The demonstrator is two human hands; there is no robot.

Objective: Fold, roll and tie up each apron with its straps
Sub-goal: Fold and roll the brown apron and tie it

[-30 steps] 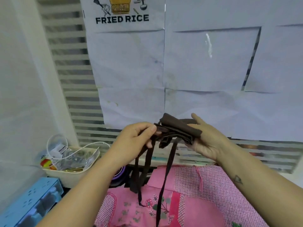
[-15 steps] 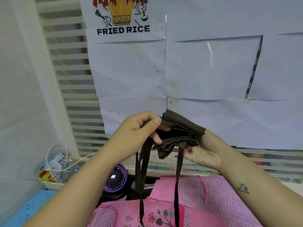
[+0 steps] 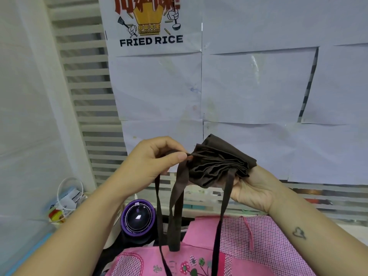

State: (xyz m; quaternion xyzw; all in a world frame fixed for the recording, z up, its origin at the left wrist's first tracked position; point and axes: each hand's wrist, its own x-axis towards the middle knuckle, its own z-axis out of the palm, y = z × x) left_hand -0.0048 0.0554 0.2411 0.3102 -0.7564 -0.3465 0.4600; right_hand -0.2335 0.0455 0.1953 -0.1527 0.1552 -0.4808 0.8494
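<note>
Brown apron (image 3: pixel 219 164) bundled at frame centre, straps (image 3: pixel 178 206) hanging.
Right hand (image 3: pixel 253 188) cups the bundle steady; left hand (image 3: pixel 157 162) pinches a strap at its edge, likely for wrapping.

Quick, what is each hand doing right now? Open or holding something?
Left hand: closed, pinching a strap of the brown apron.
Right hand: closed around the folded brown apron, holding it up.

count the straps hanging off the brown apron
3: a thin left strap below the left hand, a wide strap beside it, and a right strap by the right hand. More may be hidden in folds of the apron.
</note>
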